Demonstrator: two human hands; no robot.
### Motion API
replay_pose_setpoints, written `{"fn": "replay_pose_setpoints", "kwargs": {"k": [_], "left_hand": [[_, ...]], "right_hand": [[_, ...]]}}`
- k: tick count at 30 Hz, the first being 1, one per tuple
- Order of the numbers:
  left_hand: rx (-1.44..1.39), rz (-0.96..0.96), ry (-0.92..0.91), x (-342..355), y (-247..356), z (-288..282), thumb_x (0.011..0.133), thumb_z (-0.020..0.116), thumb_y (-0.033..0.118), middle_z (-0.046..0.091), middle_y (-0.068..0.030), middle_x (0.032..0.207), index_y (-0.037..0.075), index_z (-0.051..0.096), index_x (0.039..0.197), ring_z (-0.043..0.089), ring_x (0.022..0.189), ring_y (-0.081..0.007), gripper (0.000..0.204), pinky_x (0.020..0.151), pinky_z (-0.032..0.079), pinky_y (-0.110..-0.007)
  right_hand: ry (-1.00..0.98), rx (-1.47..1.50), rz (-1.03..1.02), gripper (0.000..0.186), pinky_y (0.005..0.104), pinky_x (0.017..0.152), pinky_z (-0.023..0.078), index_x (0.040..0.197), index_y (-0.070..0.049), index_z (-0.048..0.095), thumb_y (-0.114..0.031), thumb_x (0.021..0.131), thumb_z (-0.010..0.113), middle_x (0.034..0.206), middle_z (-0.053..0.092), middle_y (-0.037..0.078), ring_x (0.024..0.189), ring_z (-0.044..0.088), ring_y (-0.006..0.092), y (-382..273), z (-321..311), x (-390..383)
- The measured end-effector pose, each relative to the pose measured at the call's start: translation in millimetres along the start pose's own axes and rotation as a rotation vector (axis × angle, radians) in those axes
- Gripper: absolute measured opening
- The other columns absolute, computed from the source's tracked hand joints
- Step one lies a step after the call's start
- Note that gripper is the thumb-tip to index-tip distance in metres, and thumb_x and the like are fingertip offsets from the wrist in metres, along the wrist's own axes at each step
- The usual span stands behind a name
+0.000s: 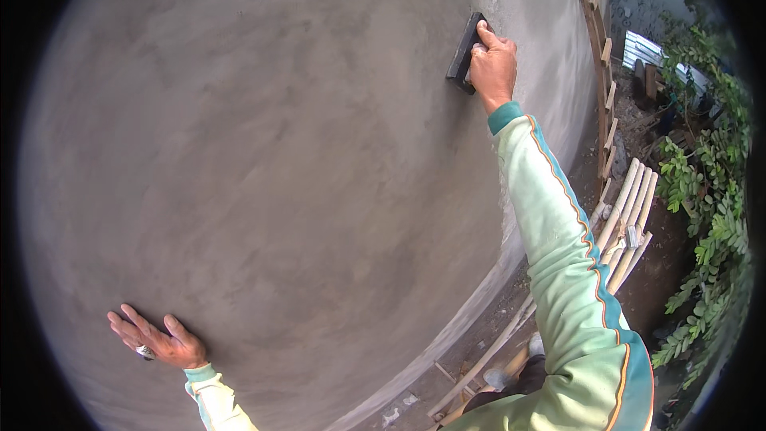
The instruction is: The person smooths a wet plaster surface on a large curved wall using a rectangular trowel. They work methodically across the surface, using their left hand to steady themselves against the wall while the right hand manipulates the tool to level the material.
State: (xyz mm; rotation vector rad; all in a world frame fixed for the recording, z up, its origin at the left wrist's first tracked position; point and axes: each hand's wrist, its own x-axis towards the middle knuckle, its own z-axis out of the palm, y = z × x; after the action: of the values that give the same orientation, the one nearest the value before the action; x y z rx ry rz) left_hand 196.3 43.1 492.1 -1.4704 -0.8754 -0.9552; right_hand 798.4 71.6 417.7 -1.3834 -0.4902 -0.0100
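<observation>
A grey plastered wall fills most of the view, with darker mottled patches and a lighter band along its right edge. My right hand grips a black rectangular plastering float, held against the wall high up near that lighter band. At the lower left, my left hand lies open on the wall with fingers spread and a ring on one finger. Both my arms are in pale green sleeves.
A wooden ladder runs down the right side. Bundled bamboo poles lie below it, above dirt and rubble. A corrugated metal sheet and leafy green plants are at the far right. My foot shows at the bottom among the poles.
</observation>
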Motion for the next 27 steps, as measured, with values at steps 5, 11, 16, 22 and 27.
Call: {"fn": "replay_pose_setpoints", "kwargs": {"k": [5, 11, 16, 22, 27], "left_hand": [[0.005, 0.029, 0.027, -1, -3, 3, 0.107, 0.044, 0.056, 0.036, -0.0183, 0.168, 0.01, 0.043, 0.161, 0.03, 0.155, -0.0399, 0.072, 0.126, 0.022, -0.056], [0.02, -0.003, -0.025, -4, -4, 3, 0.106, 0.042, 0.064, 0.032, -0.0203, 0.17, 0.008, 0.039, 0.163, 0.025, 0.157, -0.0403, 0.08, 0.127, 0.019, -0.056], [0.006, -0.011, -0.052, -6, -6, 2, 0.105, 0.041, 0.066, 0.027, -0.0207, 0.172, 0.004, 0.037, 0.163, 0.019, 0.16, -0.0386, 0.085, 0.128, 0.016, -0.057], [0.055, 0.047, -0.102, -7, -15, -2, 0.107, 0.037, 0.066, 0.022, -0.0229, 0.173, 0.004, 0.031, 0.165, 0.016, 0.16, -0.0394, 0.085, 0.128, 0.015, -0.057], [0.137, 0.102, -0.103, -9, -20, 1, 0.11, 0.034, 0.059, 0.023, -0.0244, 0.171, 0.005, 0.032, 0.165, 0.019, 0.159, -0.0402, 0.077, 0.128, 0.018, -0.055]], "right_hand": [[-0.054, -0.226, -0.976, 0.061, 0.0409, 0.088, 0.062, 0.139, -0.027, 0.068, 0.001, 0.085, 0.069, 0.132, 0.056, 0.01, 0.116, 0.065, 0.0291, -15, 20, -28], [0.147, -0.061, -0.589, 0.05, 0.0381, 0.104, 0.053, 0.144, -0.025, 0.066, -0.004, 0.1, 0.06, 0.137, 0.056, 0.01, 0.127, 0.058, 0.0293, 73, 20, 39], [0.122, -0.12, -0.238, 0.055, 0.0408, 0.109, 0.049, 0.151, -0.019, 0.059, 0.002, 0.1, 0.054, 0.139, 0.052, 0.016, 0.131, 0.054, 0.0311, 236, 4, -42], [-0.144, 0.104, 0.834, 0.047, 0.0314, 0.096, 0.055, 0.147, -0.007, 0.062, 0.006, 0.102, 0.055, 0.134, 0.061, 0.009, 0.113, 0.065, 0.0185, 456, -77, -289], [-0.094, 0.146, 1.371, 0.05, 0.0306, 0.08, 0.059, 0.147, -0.005, 0.06, 0.008, 0.098, 0.056, 0.126, 0.069, 0.009, 0.099, 0.069, 0.0188, 525, -252, -393]]}}
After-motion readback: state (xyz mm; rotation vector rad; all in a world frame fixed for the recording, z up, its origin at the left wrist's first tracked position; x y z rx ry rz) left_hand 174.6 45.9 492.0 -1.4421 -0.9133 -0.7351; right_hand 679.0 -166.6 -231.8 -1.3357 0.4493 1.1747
